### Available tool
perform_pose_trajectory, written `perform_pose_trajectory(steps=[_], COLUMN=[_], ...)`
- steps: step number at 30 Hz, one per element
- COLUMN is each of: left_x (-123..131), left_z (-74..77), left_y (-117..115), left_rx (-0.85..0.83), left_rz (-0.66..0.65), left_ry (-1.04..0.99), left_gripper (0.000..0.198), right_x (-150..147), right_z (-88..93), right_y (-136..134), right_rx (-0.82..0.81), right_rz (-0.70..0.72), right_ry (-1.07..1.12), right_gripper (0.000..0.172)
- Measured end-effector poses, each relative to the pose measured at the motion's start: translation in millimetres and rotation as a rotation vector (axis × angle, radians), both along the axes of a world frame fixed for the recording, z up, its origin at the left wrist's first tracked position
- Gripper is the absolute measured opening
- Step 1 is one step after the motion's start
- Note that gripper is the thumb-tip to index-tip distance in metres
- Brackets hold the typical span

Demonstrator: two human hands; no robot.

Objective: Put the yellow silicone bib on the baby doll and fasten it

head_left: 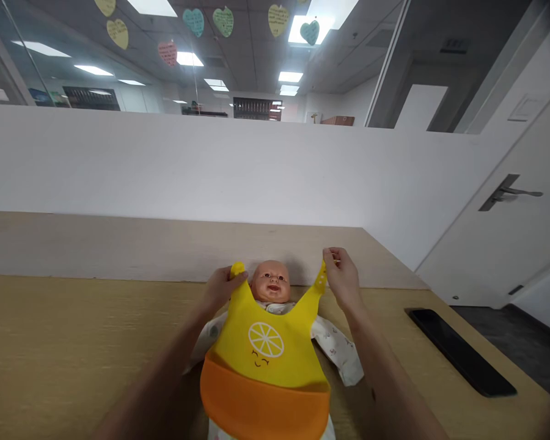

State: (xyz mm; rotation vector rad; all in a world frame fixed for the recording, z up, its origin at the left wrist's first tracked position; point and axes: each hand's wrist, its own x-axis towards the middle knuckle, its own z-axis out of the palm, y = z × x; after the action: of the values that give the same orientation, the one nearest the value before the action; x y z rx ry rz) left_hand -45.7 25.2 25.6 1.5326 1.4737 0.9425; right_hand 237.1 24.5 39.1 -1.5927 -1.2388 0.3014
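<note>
A yellow bib (275,333) with a white citrus slice print and an orange catch pocket is spread over the front of a baby doll (272,282). The doll lies face up in a white patterned outfit, its head showing above the bib's neckline. My left hand (222,287) pinches the strap end on the left, beside the doll's head. On the other side my right hand (341,278) grips the strap with the row of holes, pulled up and outward. Both straps are apart, and the bib covers most of the doll's body.
A black phone (462,351) lies on the wooden table (73,342) at the right, near its edge. Behind the table stands a white wall (187,165) with glass above it, bearing heart-shaped notes. A door with a handle (508,192) is at the right.
</note>
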Motion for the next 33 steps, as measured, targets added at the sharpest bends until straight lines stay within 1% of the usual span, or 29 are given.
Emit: perform_pose_trajectory(steps=[2,3,5,7,9,11,13,14,15,17,18,19,22,25,27,29,31,33], left_x=[-2.1,-4.3,-9.7,-14.8,-17.7,-18.3,-17.6,-17.3,-17.2,-18.1,-18.9,-19.8,-21.8,-21.0,-18.9,-16.1,-13.3,-11.3], left_z=[-6.1,-8.3,-11.4,-13.6,-15.0,-14.9,-12.5,-10.6,-8.4,-4.6,-3.4,-2.8,-3.6,-4.7,-4.2,-2.7,-1.1,-0.1], left_y=[6.9,10.1,15.0,17.0,15.2,10.1,4.0,1.3,-0.9,-3.1,-3.2,-3.0,-2.4,-3.7,-5.6,-8.0,-10.3,-11.7], left_rx=[0.019,0.029,0.038,0.029,-0.026,-0.103,-0.144,-0.147,-0.137,-0.112,-0.104,-0.099,-0.140,-0.207,-0.223,-0.224,-0.223,-0.226], left_rz=[0.052,0.084,0.130,0.112,-0.006,-0.173,-0.303,-0.347,-0.383,-0.429,-0.436,-0.429,-0.375,-0.346,-0.325,-0.293,-0.269,-0.267], left_ry=[-0.107,-0.156,-0.202,-0.159,-0.051,0.048,0.085,0.086,0.083,0.084,0.096,0.115,0.156,0.152,0.171,0.189,0.196,0.195], left_gripper=[0.042,0.044,0.047,0.044,0.039,0.036,0.035,0.034,0.032,0.026,0.024,0.022,0.018,0.015,0.011,0.009,0.008,0.006], right_x=[-1.0,-1.8,-4.3,-8.3,-13.1,-17.0,-18.5,-18.1,-17.1,-14.2,-12.9,-12.0,-12.4,-14.9,-15.6,-14.9,-13.6,-12.8], right_z=[-2.8,-2.1,2.5,8.7,13.7,16.1,16.5,16.2,15.5,12.8,10.8,8.3,-0.3,-6.1,-7.5,-8.2,-9.8,-13.3], right_y=[1.4,0.1,-5.8,-14.5,-23.3,-30.0,-33.7,-34.4,-34.4,-32.9,-31.5,-30.0,-24.9,-20.6,-18.1,-15.5,-12.6,-9.7], right_rx=[-0.010,-0.046,-0.202,-0.443,-0.687,-0.874,-0.993,-1.022,-1.032,-1.013,-0.988,-0.954,-0.847,-0.726,-0.652,-0.615,-0.601,-0.590], right_rz=[0.023,0.046,0.123,0.270,0.418,0.528,0.578,0.598,0.618,0.645,0.651,0.647,0.598,0.575,0.549,0.491,0.419,0.386], right_ry=[-0.117,-0.203,-0.373,-0.482,-0.474,-0.403,-0.350,-0.341,-0.335,-0.316,-0.306,-0.296,-0.272,-0.176,-0.126,-0.148,-0.225,-0.293], right_gripper=[0.046,0.044,0.036,0.039,0.045,0.049,0.051,0.049,0.045,0.030,0.023,0.021,0.025,0.023,0.021,0.019,0.019,0.019])
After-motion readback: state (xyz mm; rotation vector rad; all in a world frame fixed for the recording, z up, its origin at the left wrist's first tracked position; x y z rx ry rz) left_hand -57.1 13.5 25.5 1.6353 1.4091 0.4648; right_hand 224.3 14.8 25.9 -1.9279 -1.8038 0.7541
